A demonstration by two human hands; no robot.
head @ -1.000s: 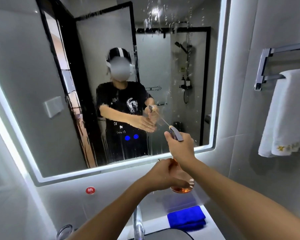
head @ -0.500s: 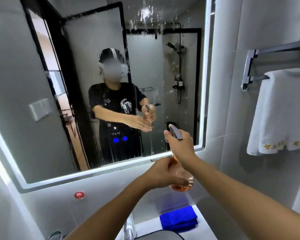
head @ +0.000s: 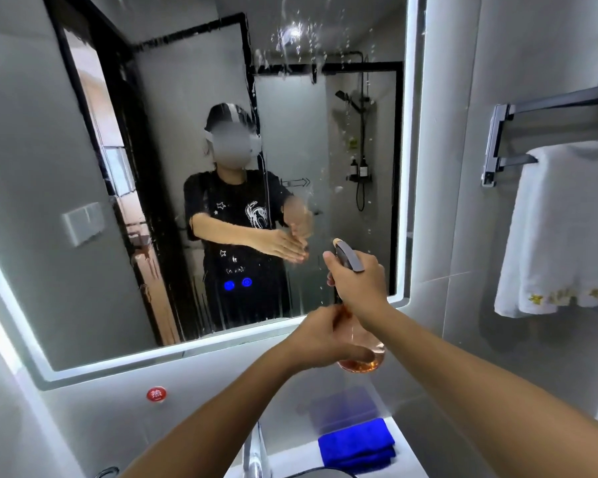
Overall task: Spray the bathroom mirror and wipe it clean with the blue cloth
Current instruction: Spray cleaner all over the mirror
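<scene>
In front of the basin, facing the wall:
Mirror (head: pixel 83 167): large, wall-mounted, lit strip along its edge; droplets and run-down streaks across the upper middle and centre of the glass; it reflects a person in a black printed shirt and a shower stall behind.
Spray bottle (head: pixel 361 353): clear, rounded body with a little amber liquid at the bottom, grey trigger head on top; held upright in the air below the mirror's lower right corner, nozzle towards the glass.
Right hand (head: pixel 358 282): wrapped round the bottle's neck and trigger head, fingers curled over the trigger.
Left hand (head: pixel 325 338): cupped against the bottle's lower body, fingers laid along its side.
Blue cloth (head: pixel 358 445): folded, lying on the white desk (head: pixel 408 467) to the right of the basin, below the bottle and apart from both hands.
Tap (head: pixel 254 450): chrome, upright, at the bottom centre, left of the cloth.
Red round sticker (head: pixel 156 394): on the wall tile beneath the mirror's lower edge.
Towel rail (head: pixel 497 143): metal, fixed to the right-hand wall.
White towel (head: pixel 560 229): draped over the rail, yellow embroidery near its hem.
</scene>
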